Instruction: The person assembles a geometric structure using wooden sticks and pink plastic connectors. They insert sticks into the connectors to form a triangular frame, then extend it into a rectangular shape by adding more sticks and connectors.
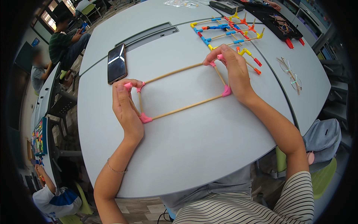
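Note:
A rectangular frame of wooden sticks (186,107) lies on or just above the table, with pink corner connectors (145,118) at its ends. My left hand (126,108) grips its left end; the fingertips pinch near the far left connector, where a pink tube end sticks up. At the right end, my right hand (236,74) closes around the frame, thumb and forefinger by the far right pink connector (212,64). The near right connector (226,90) rests against that palm's edge. Part of the short end sticks is hidden behind my hands.
A dark phone (117,64) lies beyond my left hand. Farther right stands a stick structure with blue, red and yellow connectors (238,42). Eyeglasses (291,73) and a black case (278,24) are at the right. Other people sit at the left.

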Motion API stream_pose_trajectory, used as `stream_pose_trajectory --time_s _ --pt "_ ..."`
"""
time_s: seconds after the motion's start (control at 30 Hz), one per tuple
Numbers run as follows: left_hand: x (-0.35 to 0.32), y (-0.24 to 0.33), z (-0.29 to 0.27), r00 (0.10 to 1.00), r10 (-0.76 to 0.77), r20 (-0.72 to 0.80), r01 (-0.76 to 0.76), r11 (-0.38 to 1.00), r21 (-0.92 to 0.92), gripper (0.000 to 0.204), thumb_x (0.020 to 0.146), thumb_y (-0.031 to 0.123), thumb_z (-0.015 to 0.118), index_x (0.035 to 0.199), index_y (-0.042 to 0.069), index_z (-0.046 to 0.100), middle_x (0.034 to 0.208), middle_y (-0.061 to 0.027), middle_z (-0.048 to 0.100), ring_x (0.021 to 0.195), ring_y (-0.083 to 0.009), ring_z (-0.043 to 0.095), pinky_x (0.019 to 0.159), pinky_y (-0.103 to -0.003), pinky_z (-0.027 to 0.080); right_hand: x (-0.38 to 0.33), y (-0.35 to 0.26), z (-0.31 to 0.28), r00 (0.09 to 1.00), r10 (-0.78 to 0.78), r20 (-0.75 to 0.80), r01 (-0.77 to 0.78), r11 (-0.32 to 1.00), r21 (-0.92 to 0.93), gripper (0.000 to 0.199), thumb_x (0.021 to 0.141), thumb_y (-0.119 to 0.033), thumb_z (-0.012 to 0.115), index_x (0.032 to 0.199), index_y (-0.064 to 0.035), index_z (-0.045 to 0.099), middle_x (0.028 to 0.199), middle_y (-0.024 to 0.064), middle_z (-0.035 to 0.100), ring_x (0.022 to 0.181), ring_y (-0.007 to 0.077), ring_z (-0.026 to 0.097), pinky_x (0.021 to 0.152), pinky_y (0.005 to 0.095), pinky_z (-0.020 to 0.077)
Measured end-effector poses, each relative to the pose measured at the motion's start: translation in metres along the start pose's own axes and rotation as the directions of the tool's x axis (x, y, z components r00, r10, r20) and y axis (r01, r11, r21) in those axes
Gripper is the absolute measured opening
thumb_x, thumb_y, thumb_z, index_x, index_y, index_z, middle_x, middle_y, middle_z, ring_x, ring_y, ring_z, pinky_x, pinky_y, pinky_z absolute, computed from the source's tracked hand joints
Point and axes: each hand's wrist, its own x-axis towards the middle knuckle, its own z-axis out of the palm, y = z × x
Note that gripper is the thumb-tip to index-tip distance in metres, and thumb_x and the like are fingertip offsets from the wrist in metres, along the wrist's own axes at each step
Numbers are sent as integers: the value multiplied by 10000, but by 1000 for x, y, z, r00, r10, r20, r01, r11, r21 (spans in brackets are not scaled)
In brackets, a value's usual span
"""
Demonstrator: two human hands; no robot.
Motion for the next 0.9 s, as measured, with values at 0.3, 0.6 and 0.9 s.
stream_pose_trajectory --time_s 0.3,0.6,0.9 --pt "1 -1 -1 999 -12 41 14 999 -53 340 1081 299 297 978 42 494 947 -101 548 970 -174 511 1016 -343 379 2 6 1 999 -44 0 44 995 84 505 1062 -376 355 831 -1 602 778 97 617 810 158 580 863 306 456" --pt "0 2 0 999 -28 32 28 1000 -10 360 1082 309 279 968 42 491 942 -97 539 964 -170 504 1009 -343 383 2 8 0 999 -44 10 43 996 85 495 1058 -368 359 831 -3 603 772 92 615 801 149 578 847 299 458" --pt "-1 0 -2 999 -26 42 26 1000 -9 364 1082 313 278 969 41 493 938 -90 535 943 -163 496 982 -334 388 1 8 -1 999 -48 14 47 996 79 485 1056 -359 363 831 -2 602 770 90 613 789 143 577 828 292 459"
